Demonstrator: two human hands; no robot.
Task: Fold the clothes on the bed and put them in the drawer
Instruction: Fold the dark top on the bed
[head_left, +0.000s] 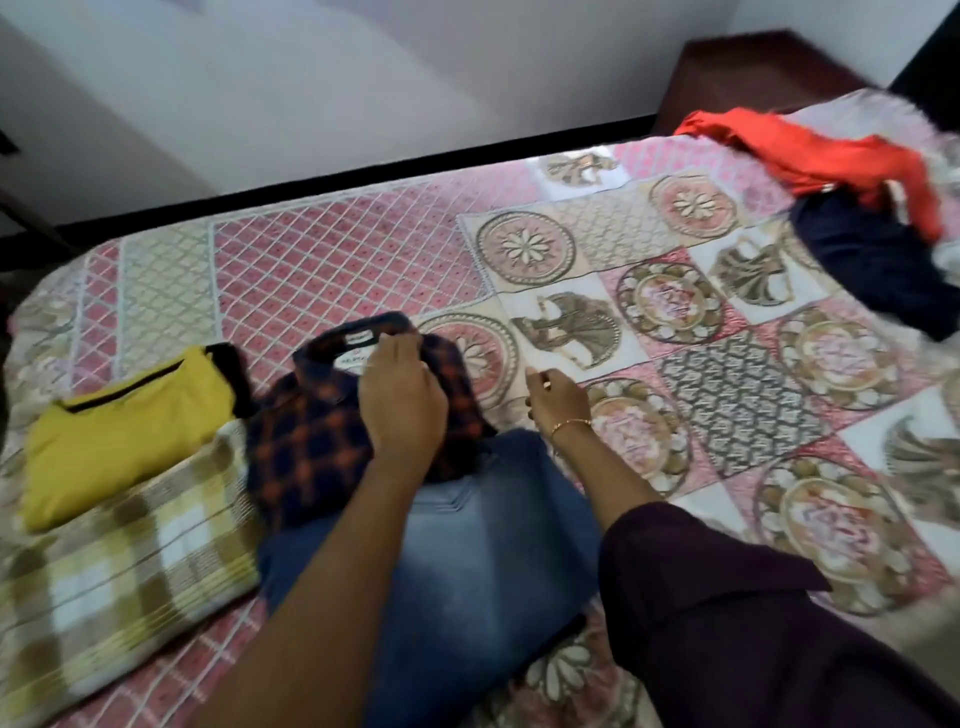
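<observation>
From my remote seat I see the bed (322, 260) covered in a quilted patchwork spread of pink lattice, floral medallions and elephant motifs. No drawer shows in this view.

My left hand (402, 400) lies palm down on the folded checked shirt (306, 441), a navy and orange plaid with its collar and white neck label pointing away from me toward the wall. Its fingers (400, 345) bend lightly over the collar edge beside the label; I cannot tell whether they pinch the cloth or only press it. The shirt's long axis runs from me toward the far side of the bed, tilted slightly right at the collar end.

My right hand (553, 397) hovers just right of the shirt above the spread, fingers loosely curled and holding nothing, a thin gold bangle (570, 425) at the wrist and a dark sleeve (727, 613) behind it.

The shirt's near end overlaps the folded jeans (467, 561), faded blue denim in a thick rectangular bundle lying under my forearm. Left of the shirt sits a folded yellow garment (124, 431) with a dark trimmed slit, smooth and roughly square, resting partly on a folded yellow, brown and white checked cloth (119, 561).

Well apart, at the far right corner, an unfolded heap holds a rumpled orange garment (810, 156) lying over a dark navy garment (872, 260).
</observation>
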